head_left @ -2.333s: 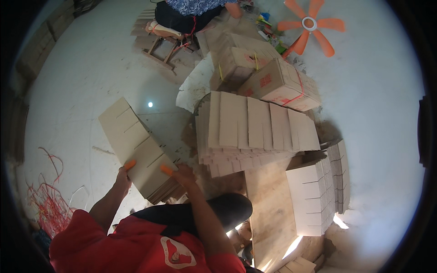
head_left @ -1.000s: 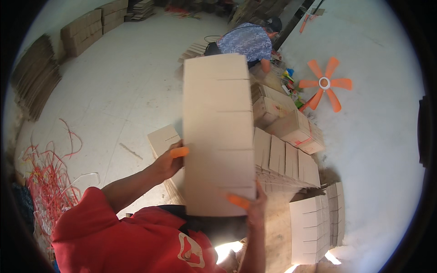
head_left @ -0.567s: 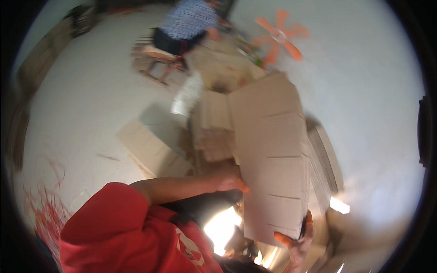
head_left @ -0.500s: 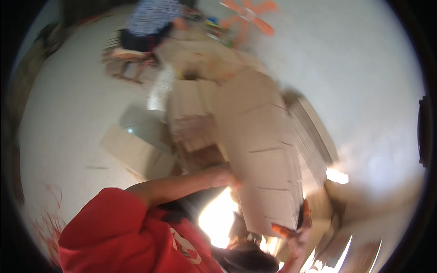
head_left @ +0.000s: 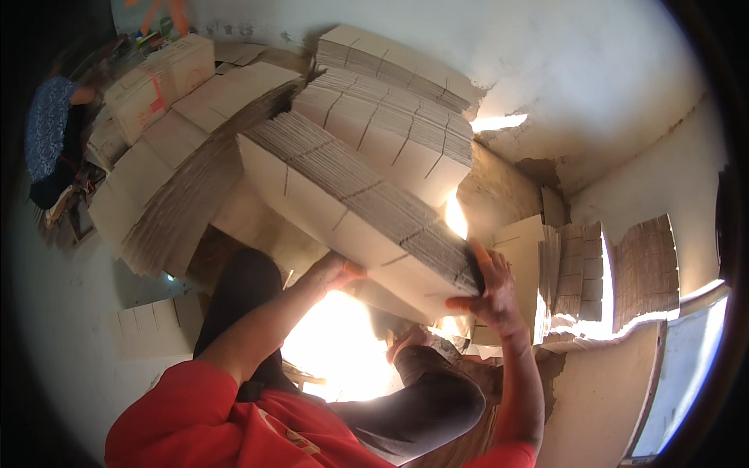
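Note:
Between my two hands a thick stack of flat cardboard sheets (head_left: 335,214) is held tilted, its layered edges facing up and slots cut along them. My left hand (head_left: 337,273) supports the stack's lower near side, fingers partly hidden behind it. At the stack's right end, my right hand (head_left: 490,292) grips it, thumb on the near face and fingers round the end. Just behind lies another slotted cardboard stack (head_left: 390,125), close to the held one.
A further cardboard pile (head_left: 390,66) leans by the back wall. At left lies a wide fanned pile (head_left: 179,148) with a cardboard box (head_left: 160,82) on it. A person in a blue top (head_left: 51,132) sits far left. More stacks (head_left: 577,273) stand at right by bright gaps.
The view has swung to the right. The held stack has turned so its layered edges show on top, and both hands remain on it.

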A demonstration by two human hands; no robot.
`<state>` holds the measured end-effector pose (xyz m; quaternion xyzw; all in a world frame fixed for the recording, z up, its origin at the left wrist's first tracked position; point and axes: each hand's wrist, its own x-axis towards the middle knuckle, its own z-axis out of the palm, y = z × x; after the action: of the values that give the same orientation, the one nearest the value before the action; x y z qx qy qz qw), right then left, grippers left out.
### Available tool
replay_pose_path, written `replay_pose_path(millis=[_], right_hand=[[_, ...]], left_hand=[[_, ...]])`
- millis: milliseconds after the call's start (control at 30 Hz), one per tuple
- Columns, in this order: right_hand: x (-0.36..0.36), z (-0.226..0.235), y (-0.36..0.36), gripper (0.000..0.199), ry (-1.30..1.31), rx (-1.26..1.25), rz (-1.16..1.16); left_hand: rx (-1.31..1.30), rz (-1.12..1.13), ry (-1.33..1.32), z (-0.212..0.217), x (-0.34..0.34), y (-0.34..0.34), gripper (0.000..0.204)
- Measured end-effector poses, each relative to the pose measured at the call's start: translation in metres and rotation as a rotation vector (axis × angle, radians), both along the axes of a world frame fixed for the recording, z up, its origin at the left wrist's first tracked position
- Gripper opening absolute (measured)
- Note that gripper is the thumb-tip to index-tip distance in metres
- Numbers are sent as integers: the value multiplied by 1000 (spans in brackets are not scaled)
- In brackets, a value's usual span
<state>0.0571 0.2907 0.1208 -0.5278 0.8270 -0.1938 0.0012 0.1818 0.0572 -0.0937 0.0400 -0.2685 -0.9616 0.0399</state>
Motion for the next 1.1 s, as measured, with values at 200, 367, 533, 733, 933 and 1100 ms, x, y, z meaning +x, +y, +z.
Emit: replay_pose_path(millis=[200, 367, 533, 733, 933, 1100], right_hand=[[-91, 3, -61, 101, 26, -19, 122], [-166, -31, -97, 96, 63, 54, -49], [-176, -90, -95, 87, 172, -38, -137], [-146, -97, -103, 81, 391, 50, -232], [-131, -89, -106, 72, 530, -36, -191], [-43, -86, -64, 58, 382, 64, -93]], left_hand=[[11, 195, -124, -13, -67, -58, 42], [-201, 63, -382, -18, -107, -67, 40], [-416, 143, -608, -34, -88, -81, 27], [-1150, 627, -238, -11, -81, -91, 21], [-2049, 763, 167, 93, -111, -103, 87], [-2341, 277, -193, 120, -151, -150, 117]])
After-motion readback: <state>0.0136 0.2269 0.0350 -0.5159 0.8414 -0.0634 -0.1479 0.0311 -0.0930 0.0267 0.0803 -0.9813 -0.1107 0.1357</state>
